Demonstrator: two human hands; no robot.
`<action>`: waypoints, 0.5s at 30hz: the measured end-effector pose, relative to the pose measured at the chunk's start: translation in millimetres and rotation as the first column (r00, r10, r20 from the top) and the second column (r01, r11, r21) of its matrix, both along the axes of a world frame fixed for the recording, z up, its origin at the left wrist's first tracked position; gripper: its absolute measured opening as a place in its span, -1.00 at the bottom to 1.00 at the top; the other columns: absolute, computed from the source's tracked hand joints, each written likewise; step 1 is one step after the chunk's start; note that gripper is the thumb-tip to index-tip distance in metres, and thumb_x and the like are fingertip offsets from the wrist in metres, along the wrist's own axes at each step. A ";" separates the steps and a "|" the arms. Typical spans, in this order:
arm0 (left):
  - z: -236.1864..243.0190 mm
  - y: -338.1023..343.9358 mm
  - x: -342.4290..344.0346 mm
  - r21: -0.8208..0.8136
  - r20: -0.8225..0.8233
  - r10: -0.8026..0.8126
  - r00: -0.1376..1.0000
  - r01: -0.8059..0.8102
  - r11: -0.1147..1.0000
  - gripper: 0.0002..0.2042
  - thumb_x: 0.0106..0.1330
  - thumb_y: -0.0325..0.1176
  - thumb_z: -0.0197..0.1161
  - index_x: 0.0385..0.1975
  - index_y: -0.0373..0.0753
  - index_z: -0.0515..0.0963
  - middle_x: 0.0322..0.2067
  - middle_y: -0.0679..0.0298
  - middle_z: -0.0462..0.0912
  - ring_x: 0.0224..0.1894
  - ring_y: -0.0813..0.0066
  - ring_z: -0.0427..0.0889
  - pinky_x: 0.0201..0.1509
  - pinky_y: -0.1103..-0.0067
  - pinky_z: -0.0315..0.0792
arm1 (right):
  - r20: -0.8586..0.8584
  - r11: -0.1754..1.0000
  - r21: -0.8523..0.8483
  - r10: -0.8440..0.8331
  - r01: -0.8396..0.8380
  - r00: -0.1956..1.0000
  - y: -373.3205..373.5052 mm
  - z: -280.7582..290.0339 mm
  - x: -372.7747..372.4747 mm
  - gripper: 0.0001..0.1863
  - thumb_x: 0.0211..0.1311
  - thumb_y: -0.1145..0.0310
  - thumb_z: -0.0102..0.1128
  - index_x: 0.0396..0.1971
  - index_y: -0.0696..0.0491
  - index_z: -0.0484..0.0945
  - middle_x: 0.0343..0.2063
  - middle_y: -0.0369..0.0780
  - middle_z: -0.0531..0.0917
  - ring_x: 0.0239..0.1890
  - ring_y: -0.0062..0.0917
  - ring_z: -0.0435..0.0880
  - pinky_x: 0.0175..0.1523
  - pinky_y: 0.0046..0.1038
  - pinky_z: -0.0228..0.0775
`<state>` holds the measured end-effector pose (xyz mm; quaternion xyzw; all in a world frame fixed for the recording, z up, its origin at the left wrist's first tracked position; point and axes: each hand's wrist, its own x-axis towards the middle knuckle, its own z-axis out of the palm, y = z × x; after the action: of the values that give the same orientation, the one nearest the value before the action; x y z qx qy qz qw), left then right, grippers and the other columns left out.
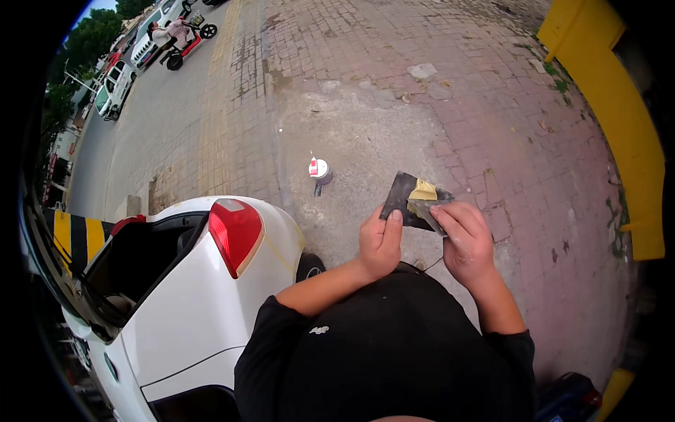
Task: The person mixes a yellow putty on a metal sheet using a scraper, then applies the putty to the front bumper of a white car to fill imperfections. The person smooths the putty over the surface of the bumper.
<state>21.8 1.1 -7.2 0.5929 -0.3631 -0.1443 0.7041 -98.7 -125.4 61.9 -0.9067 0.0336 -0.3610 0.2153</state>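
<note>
I see the left hand [380,243] closed, thumb on top, on a flat dark rectangular plate [400,191]; the right hand [467,238] pinches a thin grey flat spreader [427,213]. Soft yellow paste [424,188] sits over the plate at the right hand's eleven o'clock, nearer that hand.

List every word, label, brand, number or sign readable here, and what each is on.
None can be read.
White-topped can on the ground: any print too small.
Black shirt: small white mark, no letters legible.
Distant white vehicle: any lettering too small.
Dark plate in the left hand: no lettering visible.
</note>
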 end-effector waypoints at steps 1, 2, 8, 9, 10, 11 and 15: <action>-2.3 1.0 -2.3 0.024 0.001 -0.013 1.000 0.013 1.000 -0.77 0.48 -0.35 -0.07 -0.29 -0.36 0.50 -0.62 0.32 0.43 -0.58 0.64 0.35 -0.50 0.57 0.27 | 0.028 0.999 0.002 -0.040 0.040 0.999 -1.6 0.8 -2.2 -0.55 -0.20 0.78 0.12 -0.17 0.24 0.57 -0.27 -0.08 0.60 -0.22 -0.16 0.59 -0.12 -0.27 0.48; 4.1 -3.3 -5.3 -0.005 0.038 0.012 0.999 -0.011 1.000 -0.76 0.48 -0.36 -0.07 -0.30 -0.36 0.49 -0.62 0.32 0.44 -0.58 0.63 0.35 -0.50 0.58 0.27 | 0.059 0.998 -0.001 -0.070 0.071 0.996 -3.6 2.2 -3.6 -0.55 -0.20 0.78 0.13 -0.17 0.24 0.57 -0.27 -0.08 0.60 -0.22 -0.17 0.59 -0.12 -0.27 0.49; -3.3 -3.3 -6.0 0.015 -0.014 -0.057 0.998 0.057 0.998 -0.75 0.48 -0.37 -0.10 -0.32 -0.38 0.49 -0.60 0.29 0.45 -0.57 0.60 0.35 -0.49 0.58 0.27 | 0.061 0.994 0.032 -0.103 0.101 0.993 -2.6 -9.7 -11.6 -0.54 -0.21 0.77 0.15 -0.16 0.23 0.58 -0.27 -0.12 0.61 -0.23 -0.22 0.59 -0.16 -0.31 0.49; -4.5 -2.3 -6.6 0.028 -0.014 -0.070 0.997 0.071 0.997 -0.75 0.48 -0.38 -0.10 -0.32 -0.39 0.49 -0.59 0.28 0.46 -0.57 0.60 0.35 -0.48 0.58 0.27 | 0.097 0.991 0.025 -0.131 0.129 0.987 -3.5 -10.7 -12.1 -0.55 -0.21 0.76 0.15 -0.16 0.23 0.58 -0.27 -0.12 0.61 -0.23 -0.22 0.59 -0.17 -0.31 0.49; -4.5 -3.0 -7.2 0.019 -0.001 -0.070 0.998 0.070 0.997 -0.75 0.48 -0.38 -0.10 -0.32 -0.39 0.48 -0.59 0.29 0.46 -0.57 0.61 0.35 -0.48 0.58 0.26 | 0.084 0.991 0.033 -0.133 0.131 0.988 -4.4 -11.2 -11.8 -0.55 -0.21 0.76 0.15 -0.16 0.23 0.58 -0.27 -0.12 0.61 -0.22 -0.23 0.59 -0.17 -0.32 0.49; -3.9 -4.7 -7.5 0.010 0.011 -0.069 0.998 0.069 0.998 -0.75 0.48 -0.38 -0.10 -0.33 -0.39 0.48 -0.59 0.31 0.45 -0.56 0.62 0.35 -0.49 0.57 0.25 | 0.071 0.990 0.041 -0.135 0.132 0.988 -5.0 -11.3 -11.2 -0.55 -0.21 0.76 0.15 -0.17 0.23 0.58 -0.28 -0.12 0.61 -0.22 -0.23 0.59 -0.17 -0.32 0.49; -3.1 -14.3 -11.3 -0.068 -0.016 -0.029 0.999 0.028 0.997 -0.76 0.48 -0.39 -0.09 -0.33 -0.40 0.47 -0.61 0.38 0.43 -0.58 0.69 0.30 -0.52 0.60 0.20 | 0.013 0.988 0.129 -0.093 0.090 0.996 -0.1 -13.1 -16.3 -0.51 -0.26 0.82 0.12 -0.16 0.24 0.58 -0.27 -0.11 0.62 -0.23 -0.21 0.59 -0.11 -0.29 0.47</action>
<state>10.5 -13.3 -10.3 0.5624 -0.3701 -0.1469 0.7247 -115.0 -125.4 48.8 -0.8850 0.0962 -0.3763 0.2567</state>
